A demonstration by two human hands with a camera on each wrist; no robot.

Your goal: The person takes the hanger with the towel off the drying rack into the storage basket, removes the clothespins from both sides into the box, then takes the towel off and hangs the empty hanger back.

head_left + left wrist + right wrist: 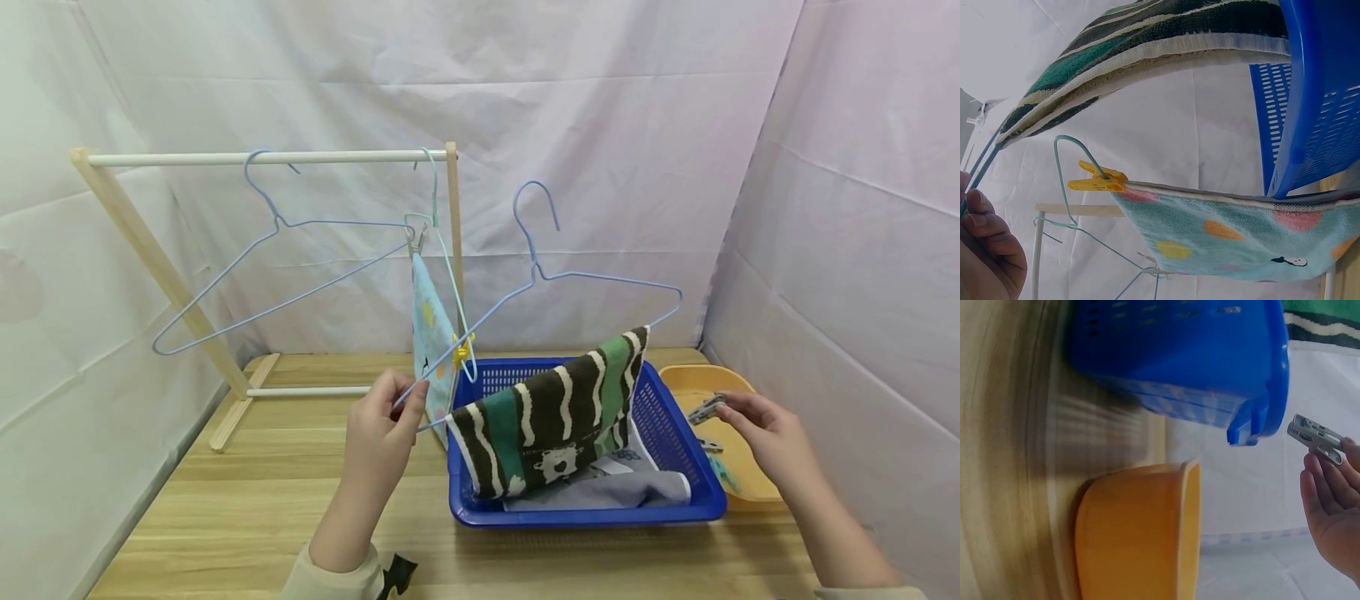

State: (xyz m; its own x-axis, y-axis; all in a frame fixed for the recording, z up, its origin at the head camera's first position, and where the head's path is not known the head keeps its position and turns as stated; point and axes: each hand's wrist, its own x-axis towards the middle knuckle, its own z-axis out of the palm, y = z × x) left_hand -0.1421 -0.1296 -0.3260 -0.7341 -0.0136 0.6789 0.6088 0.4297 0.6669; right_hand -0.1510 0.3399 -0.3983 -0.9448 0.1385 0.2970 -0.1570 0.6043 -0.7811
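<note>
My left hand (386, 417) grips the left end of a blue wire hanger (480, 321). Draped over the hanger's lower bar is a striped green and brown towel (562, 408), with a white bear figure near its lower edge. It hangs over a blue basket (588, 518), where a grey cloth (607, 490) lies. To the right of the basket, my right hand (768, 429) pinches a grey clothespin (707, 408) between thumb and fingers. In the right wrist view the same clothespin (1316, 437) points toward the basket's rim.
A wooden rack (270, 158) on the left carries another blue hanger (277, 221) and a pale green one (435, 187). A light blue spotted towel (1235, 231) hangs there with a yellow clothespin (1099, 179). A yellow tub (750, 500) with more clothespins stands on the right.
</note>
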